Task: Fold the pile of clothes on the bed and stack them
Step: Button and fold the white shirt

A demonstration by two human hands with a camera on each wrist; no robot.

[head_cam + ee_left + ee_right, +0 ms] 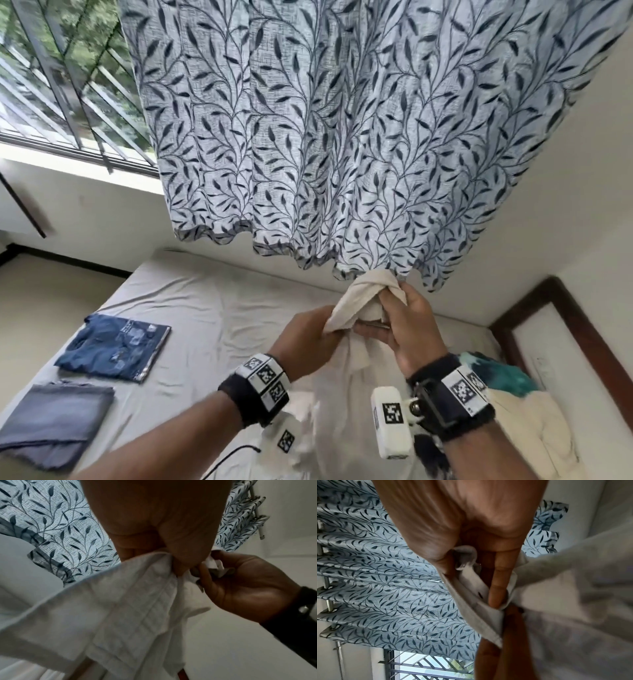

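Note:
I hold a white garment (356, 305) up above the bed (212, 308), its body hanging down between my forearms. My left hand (308, 335) grips a bunched edge of it, thumb and fingers curled on the cloth (137, 601). My right hand (407, 325) pinches the twisted top of the same white garment (476, 588), close beside the left hand. Two folded pieces lie on the bed's left side: a dark blue folded garment (116, 346) and a grey folded garment (54, 421).
A leaf-patterned curtain (342, 137) hangs just behind my hands, with a barred window (61, 78) to its left. More unfolded clothes, cream and teal (513, 377), lie on the bed at right. A dark wooden frame (520, 308) stands by the right wall.

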